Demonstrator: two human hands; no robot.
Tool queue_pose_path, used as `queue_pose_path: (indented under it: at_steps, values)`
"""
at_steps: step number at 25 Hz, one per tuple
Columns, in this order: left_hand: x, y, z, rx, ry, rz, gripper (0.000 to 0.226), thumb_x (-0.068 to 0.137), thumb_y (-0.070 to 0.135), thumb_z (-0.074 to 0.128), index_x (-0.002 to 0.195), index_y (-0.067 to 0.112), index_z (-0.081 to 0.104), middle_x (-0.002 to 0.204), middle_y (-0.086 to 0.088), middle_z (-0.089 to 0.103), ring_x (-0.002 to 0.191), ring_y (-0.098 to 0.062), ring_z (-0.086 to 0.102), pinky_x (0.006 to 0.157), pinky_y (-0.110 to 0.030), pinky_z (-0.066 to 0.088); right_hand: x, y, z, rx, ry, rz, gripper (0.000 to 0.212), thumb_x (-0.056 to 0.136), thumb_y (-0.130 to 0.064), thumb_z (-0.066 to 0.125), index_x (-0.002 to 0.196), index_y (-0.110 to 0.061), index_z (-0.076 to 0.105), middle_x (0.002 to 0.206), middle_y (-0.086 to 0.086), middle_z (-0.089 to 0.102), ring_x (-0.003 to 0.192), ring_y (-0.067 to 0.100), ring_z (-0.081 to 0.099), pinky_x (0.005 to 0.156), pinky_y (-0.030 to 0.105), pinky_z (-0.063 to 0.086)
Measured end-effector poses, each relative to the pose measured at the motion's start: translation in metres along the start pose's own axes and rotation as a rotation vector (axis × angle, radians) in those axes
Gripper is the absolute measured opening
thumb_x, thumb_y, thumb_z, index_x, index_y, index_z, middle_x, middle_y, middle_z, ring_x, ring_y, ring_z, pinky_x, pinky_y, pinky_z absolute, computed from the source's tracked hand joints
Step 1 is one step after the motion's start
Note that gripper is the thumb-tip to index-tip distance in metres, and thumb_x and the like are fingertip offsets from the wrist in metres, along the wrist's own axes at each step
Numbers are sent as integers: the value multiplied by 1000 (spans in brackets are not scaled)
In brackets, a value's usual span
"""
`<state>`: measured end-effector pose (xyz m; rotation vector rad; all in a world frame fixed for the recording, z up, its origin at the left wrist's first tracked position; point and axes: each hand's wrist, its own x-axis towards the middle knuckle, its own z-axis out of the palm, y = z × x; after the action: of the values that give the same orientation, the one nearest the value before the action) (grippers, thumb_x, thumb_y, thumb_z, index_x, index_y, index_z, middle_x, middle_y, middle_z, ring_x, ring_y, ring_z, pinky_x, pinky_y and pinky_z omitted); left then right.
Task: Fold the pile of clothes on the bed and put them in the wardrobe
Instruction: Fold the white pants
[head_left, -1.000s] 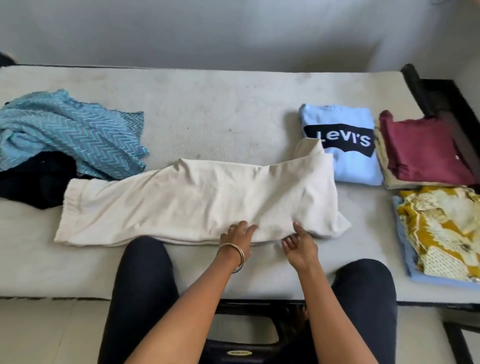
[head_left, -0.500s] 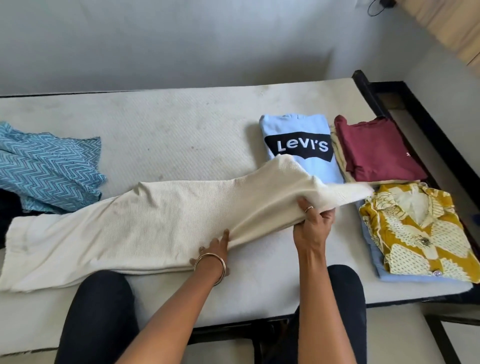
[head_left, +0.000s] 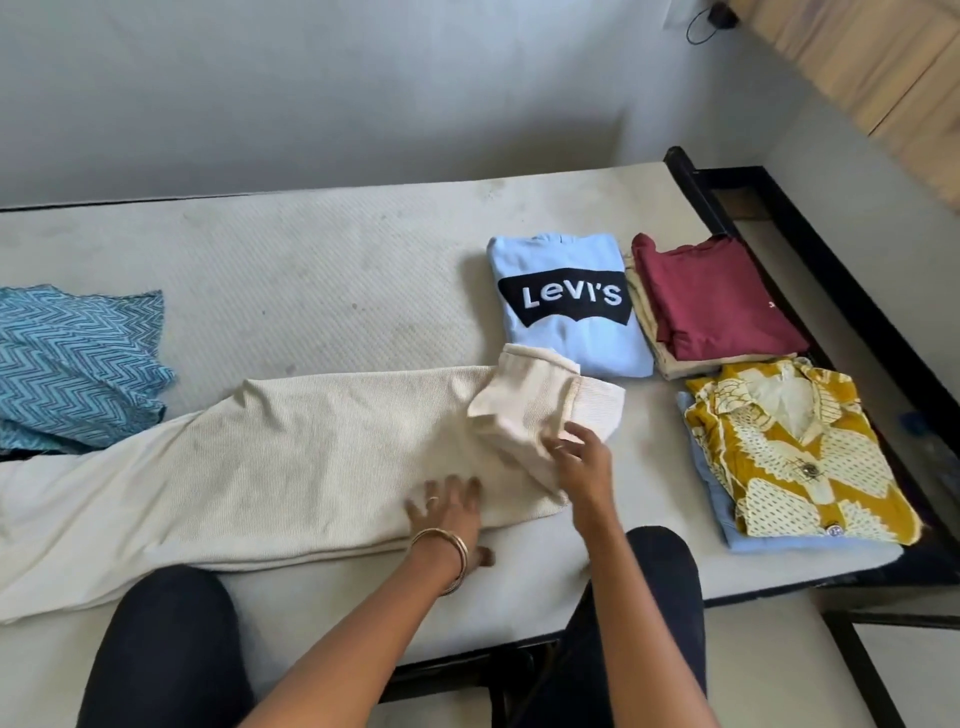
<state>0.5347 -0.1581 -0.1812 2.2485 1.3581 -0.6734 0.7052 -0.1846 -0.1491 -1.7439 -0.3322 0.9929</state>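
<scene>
A long cream garment (head_left: 311, 441) lies stretched across the bed (head_left: 322, 260) in front of me. Its right end is folded back over itself into a small flap (head_left: 524, 410). My left hand (head_left: 447, 512) presses flat on the cream cloth near its front edge, fingers spread, a bangle on the wrist. My right hand (head_left: 576, 460) rests on the lower edge of the flap with its fingers stretched out. A crumpled blue zigzag cloth (head_left: 72, 358) lies unfolded at the left of the bed.
Folded clothes lie at the right of the bed: a light blue Levi's top (head_left: 566, 312), a maroon top (head_left: 711, 296) on a beige piece, and a yellow patterned shirt (head_left: 789, 457) on a blue piece. A black bed frame (head_left: 779, 218) borders the right side. A wooden panel (head_left: 872, 67) stands at the top right.
My right hand lifted the cream garment's right end, laid it back over the garment, and loosened its hold. My left hand slid right along the front edge. The view swung right.
</scene>
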Motion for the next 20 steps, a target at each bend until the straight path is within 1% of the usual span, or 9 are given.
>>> queue_pose_path:
  at_steps: [2,5,6,8,10,13,15,17,20]
  values:
    - [10,25,-16,-324,107,111,112,70,64,67,150,9,12,152,-14,22,140,-32,24,112,-45,29,-12,-5,27,-139,-172,-175,31,76,-11,73,103,-23,66,89,8,72,85,22,70,78,42,57]
    - [30,38,-44,-1264,116,-23,142,40,96,42,143,-1,30,139,-29,41,123,-42,47,98,-47,42,-26,-32,49,-105,-493,-268,34,80,14,62,102,-11,71,86,5,73,85,14,70,77,26,55]
    - [34,38,-52,-1529,80,-98,130,46,95,42,141,6,34,128,-28,49,109,-42,55,87,-45,47,-24,-39,46,-129,-435,-320,34,80,15,60,102,-8,71,87,2,72,82,10,69,74,24,55]
    - [41,28,-58,-1869,79,-233,79,78,53,67,141,37,21,108,-16,63,83,-31,67,69,-38,51,-4,-38,34,-161,1,-318,21,83,4,64,99,-8,69,89,2,69,82,12,67,79,32,55]
    - [58,19,-54,-1864,115,-295,98,78,23,77,134,60,5,105,-11,67,84,-29,71,77,-48,56,22,-24,9,-222,462,-94,25,85,-13,71,107,-7,61,106,13,63,104,29,61,92,41,47]
    - [78,26,-47,-1825,131,-429,92,65,15,81,129,56,29,103,-8,64,91,-29,68,87,-50,52,36,1,-11,-496,379,254,52,84,-30,74,125,-10,50,127,16,55,122,39,48,99,48,40]
    - [82,35,-59,-1852,236,-484,38,70,-3,69,91,29,72,83,-7,69,76,-23,64,76,-34,52,44,6,-15,-473,339,177,32,87,-22,69,115,-9,61,115,16,64,111,37,57,94,46,47]
    - [89,26,-81,-1782,409,-472,40,75,-12,57,54,19,72,57,0,66,57,-19,58,66,-31,51,50,0,-28,-210,343,12,15,91,-13,63,105,-11,64,105,17,68,95,32,63,82,45,54]
    - [87,-2,-133,-1831,662,-280,36,79,-14,53,82,12,79,50,10,62,51,-11,48,60,-26,46,52,-14,-57,304,321,-216,12,95,-12,53,100,-22,54,94,2,59,84,22,53,70,40,47]
